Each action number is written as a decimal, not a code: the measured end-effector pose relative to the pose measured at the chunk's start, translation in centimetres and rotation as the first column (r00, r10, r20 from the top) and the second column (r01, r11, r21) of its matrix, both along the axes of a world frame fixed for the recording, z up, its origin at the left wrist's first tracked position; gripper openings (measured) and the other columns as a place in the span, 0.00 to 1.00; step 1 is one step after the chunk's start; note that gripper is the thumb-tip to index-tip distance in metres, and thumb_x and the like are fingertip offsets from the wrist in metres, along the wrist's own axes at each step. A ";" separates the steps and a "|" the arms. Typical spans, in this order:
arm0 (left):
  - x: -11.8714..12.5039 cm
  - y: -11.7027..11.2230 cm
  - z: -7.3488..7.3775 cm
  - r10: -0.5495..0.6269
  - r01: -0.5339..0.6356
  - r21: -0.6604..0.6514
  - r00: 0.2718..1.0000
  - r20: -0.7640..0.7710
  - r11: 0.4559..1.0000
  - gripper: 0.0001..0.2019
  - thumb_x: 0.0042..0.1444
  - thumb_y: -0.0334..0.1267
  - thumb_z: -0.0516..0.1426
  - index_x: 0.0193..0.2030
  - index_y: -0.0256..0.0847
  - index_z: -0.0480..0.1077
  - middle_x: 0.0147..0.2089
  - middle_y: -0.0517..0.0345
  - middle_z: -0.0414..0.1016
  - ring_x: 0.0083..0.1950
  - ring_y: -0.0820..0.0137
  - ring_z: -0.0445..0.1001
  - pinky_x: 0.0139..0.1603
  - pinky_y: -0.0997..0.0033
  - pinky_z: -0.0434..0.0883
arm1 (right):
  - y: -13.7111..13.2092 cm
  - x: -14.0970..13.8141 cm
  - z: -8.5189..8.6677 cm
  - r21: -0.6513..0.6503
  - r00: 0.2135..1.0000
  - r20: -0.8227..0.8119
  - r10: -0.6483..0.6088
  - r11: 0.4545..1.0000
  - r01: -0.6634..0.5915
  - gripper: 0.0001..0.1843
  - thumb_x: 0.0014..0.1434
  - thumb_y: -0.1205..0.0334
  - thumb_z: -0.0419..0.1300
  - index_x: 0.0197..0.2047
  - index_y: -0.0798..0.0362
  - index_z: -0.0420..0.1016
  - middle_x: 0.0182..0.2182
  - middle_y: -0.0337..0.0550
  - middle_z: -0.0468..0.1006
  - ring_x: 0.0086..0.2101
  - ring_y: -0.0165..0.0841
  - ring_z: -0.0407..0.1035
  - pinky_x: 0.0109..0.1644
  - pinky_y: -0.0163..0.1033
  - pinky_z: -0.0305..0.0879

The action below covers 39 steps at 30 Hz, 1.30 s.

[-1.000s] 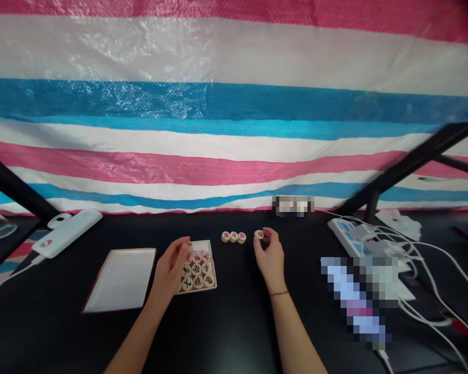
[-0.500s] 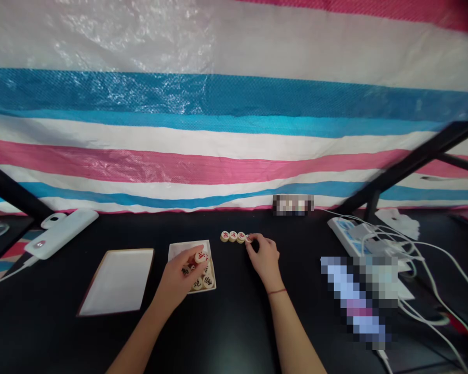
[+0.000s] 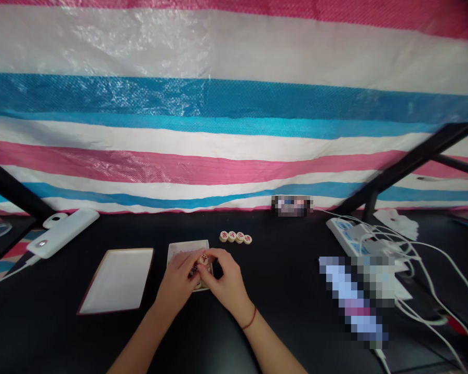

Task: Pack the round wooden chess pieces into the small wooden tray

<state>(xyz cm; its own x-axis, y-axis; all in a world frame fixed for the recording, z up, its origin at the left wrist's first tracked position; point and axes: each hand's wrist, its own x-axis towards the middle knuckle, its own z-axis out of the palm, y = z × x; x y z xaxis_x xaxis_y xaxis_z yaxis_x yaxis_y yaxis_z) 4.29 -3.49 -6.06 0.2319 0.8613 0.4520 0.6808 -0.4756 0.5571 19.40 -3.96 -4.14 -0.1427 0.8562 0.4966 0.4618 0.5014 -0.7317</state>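
Both of my hands meet over a small white box (image 3: 189, 246) of Chinese chess pieces. A round cream piece with a red character, a Chinese chess piece (image 3: 203, 259), is pinched between them. My left hand (image 3: 175, 280) has its fingers closed at the piece's left side. My right hand (image 3: 228, 278) grips the same piece from the right with thumb and forefinger. Most of the pieces inside the box are hidden behind my fingers. Beyond the box, several red-marked pieces (image 3: 231, 236) stand in a short row on the black table; some look stacked.
A shallow white box lid (image 3: 119, 280) lies to the left. Further left sits a white device (image 3: 64, 234) with a cable. At the right are a power strip (image 3: 345, 234), tangled white cables and a blurred-out item (image 3: 352, 298). A striped sheet (image 3: 218, 166) hangs behind the table.
My right hand has left the end of the row and come down and left to the piece in my left hand. The last piece in the row now shows uncovered.
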 end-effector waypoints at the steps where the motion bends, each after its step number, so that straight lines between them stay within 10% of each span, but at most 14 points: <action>1: 0.0 0.0 0.0 -0.014 0.015 0.014 1.000 -0.019 1.000 0.15 0.61 0.37 0.53 0.54 0.46 0.70 0.45 0.54 0.79 0.46 0.63 0.77 0.52 0.59 0.72 | 0.1 0.0 -0.1 -0.001 1.000 -0.015 -0.002 1.000 0.002 0.08 0.59 0.61 0.59 0.43 0.50 0.72 0.35 0.43 0.78 0.36 0.36 0.71 0.42 0.42 0.68; 6: 0.2 0.0 0.2 -0.025 0.030 0.048 0.995 -0.101 0.998 0.20 0.61 0.43 0.55 0.60 0.45 0.66 0.46 0.52 0.79 0.46 0.60 0.76 0.51 0.55 0.71 | 2.2 3.2 -0.6 0.024 0.972 -0.064 -0.226 0.973 0.228 0.08 0.60 0.61 0.56 0.41 0.50 0.73 0.38 0.45 0.78 0.40 0.37 0.71 0.46 0.44 0.67; 11: 0.2 0.0 0.8 -0.035 0.040 0.046 0.994 -0.105 0.998 0.15 0.62 0.40 0.53 0.53 0.44 0.71 0.47 0.52 0.78 0.47 0.60 0.75 0.51 0.55 0.71 | 4.5 9.1 -2.2 -0.083 0.821 0.084 -0.565 0.817 0.571 0.14 0.57 0.54 0.55 0.41 0.54 0.73 0.37 0.48 0.77 0.37 0.39 0.70 0.43 0.44 0.66; 17: 0.2 0.1 1.2 -0.030 0.033 0.031 0.996 -0.089 0.999 0.13 0.63 0.37 0.51 0.49 0.43 0.74 0.45 0.52 0.79 0.46 0.61 0.76 0.50 0.57 0.71 | 5.2 11.5 -3.1 -0.117 0.856 0.332 -0.396 0.883 0.454 0.11 0.56 0.58 0.54 0.39 0.50 0.73 0.37 0.44 0.78 0.40 0.40 0.70 0.47 0.46 0.63; 39: 0.0 0.2 1.1 -0.065 0.066 0.010 0.996 -0.061 0.998 0.13 0.62 0.33 0.50 0.48 0.44 0.74 0.45 0.53 0.80 0.46 0.61 0.76 0.50 0.54 0.72 | 5.3 10.8 -4.1 -0.104 0.827 0.421 -0.374 0.885 0.453 0.11 0.57 0.61 0.55 0.43 0.48 0.72 0.37 0.42 0.79 0.41 0.40 0.72 0.48 0.47 0.64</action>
